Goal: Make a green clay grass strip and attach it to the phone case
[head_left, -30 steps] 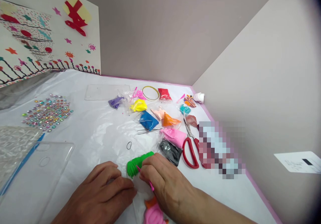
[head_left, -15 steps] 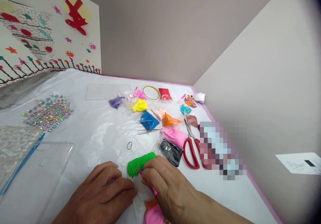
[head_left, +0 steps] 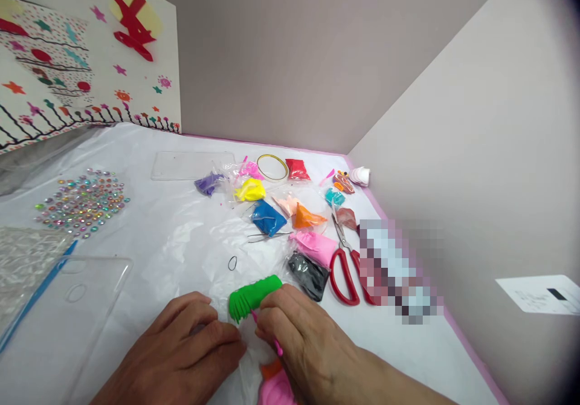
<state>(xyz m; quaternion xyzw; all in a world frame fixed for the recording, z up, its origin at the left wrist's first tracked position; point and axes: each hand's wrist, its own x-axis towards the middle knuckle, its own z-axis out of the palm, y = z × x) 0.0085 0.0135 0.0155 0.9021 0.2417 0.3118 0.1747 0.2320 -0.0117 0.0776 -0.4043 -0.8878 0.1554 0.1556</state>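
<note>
A table [head_left: 176, 230] covered in glossy white sheeting with a pink edge carries scattered round iridescent gems [head_left: 86, 202], a clear rectangular plastic case [head_left: 193, 166] near the back, slim silver metal tweezers [head_left: 272, 236] beside a plastic-wrapped blue clay packet [head_left: 268, 218], a plastic-wrapped black clay packet [head_left: 308, 275], and red-handled metal scissors [head_left: 345, 246].

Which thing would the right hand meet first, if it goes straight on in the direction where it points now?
Most likely the ridged green piece, just ahead of the right hand and the pink tool it holds; whether they already touch it is unclear from this view.
</note>
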